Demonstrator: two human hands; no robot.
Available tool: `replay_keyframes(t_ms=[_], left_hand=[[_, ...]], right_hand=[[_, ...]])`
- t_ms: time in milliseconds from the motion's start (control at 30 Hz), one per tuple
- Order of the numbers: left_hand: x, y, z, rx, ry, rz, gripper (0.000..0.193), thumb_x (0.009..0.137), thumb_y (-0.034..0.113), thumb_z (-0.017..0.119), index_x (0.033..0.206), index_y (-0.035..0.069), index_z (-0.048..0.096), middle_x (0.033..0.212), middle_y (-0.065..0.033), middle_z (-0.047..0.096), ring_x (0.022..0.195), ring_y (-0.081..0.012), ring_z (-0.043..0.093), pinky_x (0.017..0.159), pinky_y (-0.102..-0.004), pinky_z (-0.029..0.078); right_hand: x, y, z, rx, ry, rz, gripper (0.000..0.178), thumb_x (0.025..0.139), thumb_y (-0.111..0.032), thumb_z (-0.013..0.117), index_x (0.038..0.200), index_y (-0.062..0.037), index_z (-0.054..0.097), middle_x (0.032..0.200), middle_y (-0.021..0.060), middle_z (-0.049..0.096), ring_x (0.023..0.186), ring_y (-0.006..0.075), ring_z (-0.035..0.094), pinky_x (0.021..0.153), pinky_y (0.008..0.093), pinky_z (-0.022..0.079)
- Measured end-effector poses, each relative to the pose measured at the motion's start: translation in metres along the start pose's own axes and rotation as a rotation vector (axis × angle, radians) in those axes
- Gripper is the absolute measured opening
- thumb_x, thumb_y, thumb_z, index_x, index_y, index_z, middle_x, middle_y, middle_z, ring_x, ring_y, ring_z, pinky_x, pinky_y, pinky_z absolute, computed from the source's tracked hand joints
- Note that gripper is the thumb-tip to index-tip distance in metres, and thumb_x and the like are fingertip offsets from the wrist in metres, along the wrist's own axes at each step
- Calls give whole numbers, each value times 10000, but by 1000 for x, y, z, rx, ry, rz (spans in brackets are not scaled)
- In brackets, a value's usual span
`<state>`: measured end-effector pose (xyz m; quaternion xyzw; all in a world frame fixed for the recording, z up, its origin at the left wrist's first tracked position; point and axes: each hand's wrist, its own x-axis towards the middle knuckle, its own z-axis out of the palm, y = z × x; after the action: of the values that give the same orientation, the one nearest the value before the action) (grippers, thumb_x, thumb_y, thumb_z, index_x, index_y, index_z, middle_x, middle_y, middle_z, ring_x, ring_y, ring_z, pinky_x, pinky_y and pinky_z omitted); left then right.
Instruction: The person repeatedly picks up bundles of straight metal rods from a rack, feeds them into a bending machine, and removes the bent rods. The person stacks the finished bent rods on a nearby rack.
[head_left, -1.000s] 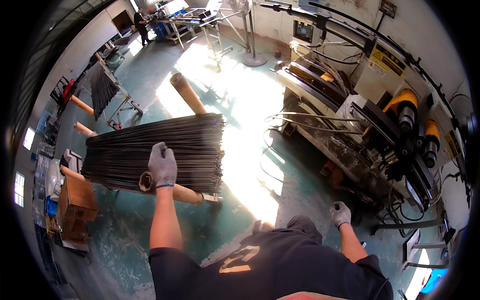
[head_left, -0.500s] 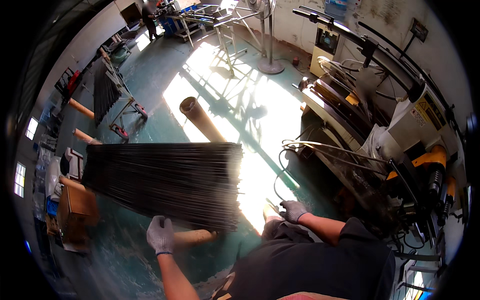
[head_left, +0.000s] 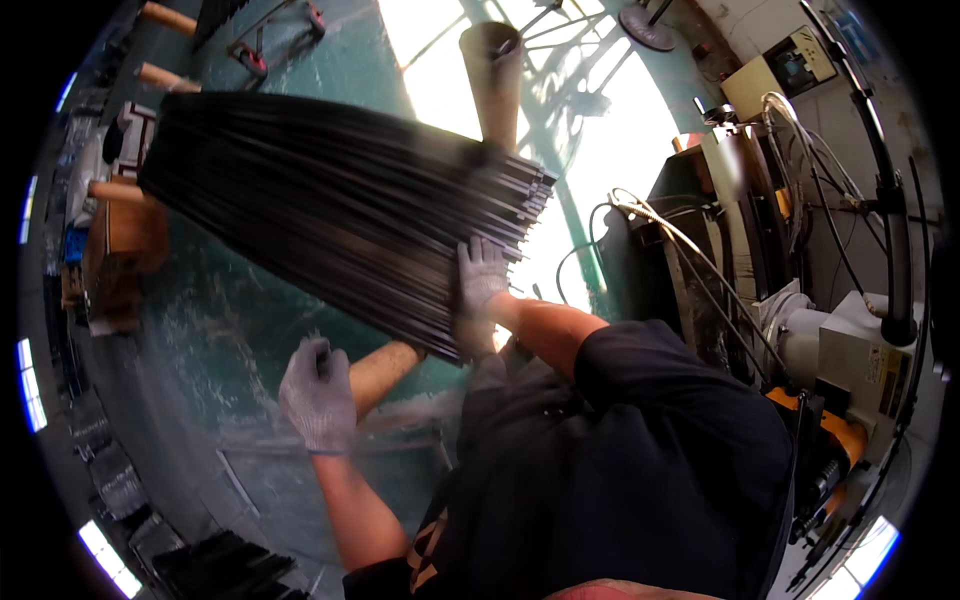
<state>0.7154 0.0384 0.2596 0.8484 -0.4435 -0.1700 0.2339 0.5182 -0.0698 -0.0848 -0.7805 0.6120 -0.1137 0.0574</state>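
A broad layer of long dark rods (head_left: 310, 190) stretches from the upper left toward me, its pale cut ends on the right. My right hand (head_left: 484, 270), in a grey knitted glove, lies on the rods near those ends with its fingers stretched out. My left hand (head_left: 320, 395), gloved alike, is in the air off the near side of the rods, fingers loosely bent and nothing seen in them. Beside it, a brown cardboard tube (head_left: 385, 378) sticks out from under the rods. A wider cardboard tube (head_left: 492, 85) shows at their far side.
A machine with a grey housing (head_left: 850, 345), hoses (head_left: 690, 260) and a black rail stands at my right. Brown cartons (head_left: 125, 250) and more tube ends (head_left: 168, 78) are at the left. A wheeled stand (head_left: 262, 50) and a round fan base (head_left: 648, 28) are farther off.
My right hand has come from beside my body onto the rods. The view has tilted down and turned, so the rods now slant. My left hand remains off their near side.
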Motion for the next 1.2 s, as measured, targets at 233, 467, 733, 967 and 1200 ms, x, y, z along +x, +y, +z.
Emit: replay_keyframes(t_ms=[233,467,733,967,1200], left_hand=[[24,9,0,45,-3,32,247,876,176,747,1067,19,742,969,-147,735,863,-267,733,789,-383,573],[28,-6,1,68,35,77,243,895,155,744,1078,-5,738,945,-131,744,822,-217,733,796,-347,575],[29,-7,-2,85,42,97,248,863,241,759,1042,69,753,961,-120,748,810,-285,715,758,-403,572],[26,-12,-1,158,42,112,250,858,274,773,1038,100,760,963,-91,756,810,-274,712,766,-403,570],[24,-15,0,158,69,129,252,862,307,778,1025,115,765,978,-78,767,835,-269,725,781,-400,574]], right_hand=[[-4,-37,-54,218,-392,35,863,746,-424,868,1392,-45,439,1330,228,566,1241,421,555,1036,519,474],[3,-47,-44,120,-573,16,675,828,-416,823,1285,11,570,1242,246,650,1163,420,642,999,508,533],[9,-58,-50,153,-778,138,481,921,-414,718,1256,-68,718,1222,227,707,1140,379,700,999,463,560],[14,-45,-42,256,-752,73,325,918,-310,766,1003,3,755,930,172,777,845,311,761,833,430,615],[16,-33,-47,180,-830,-51,302,933,-303,760,996,-7,760,915,158,777,814,284,766,790,412,631]])
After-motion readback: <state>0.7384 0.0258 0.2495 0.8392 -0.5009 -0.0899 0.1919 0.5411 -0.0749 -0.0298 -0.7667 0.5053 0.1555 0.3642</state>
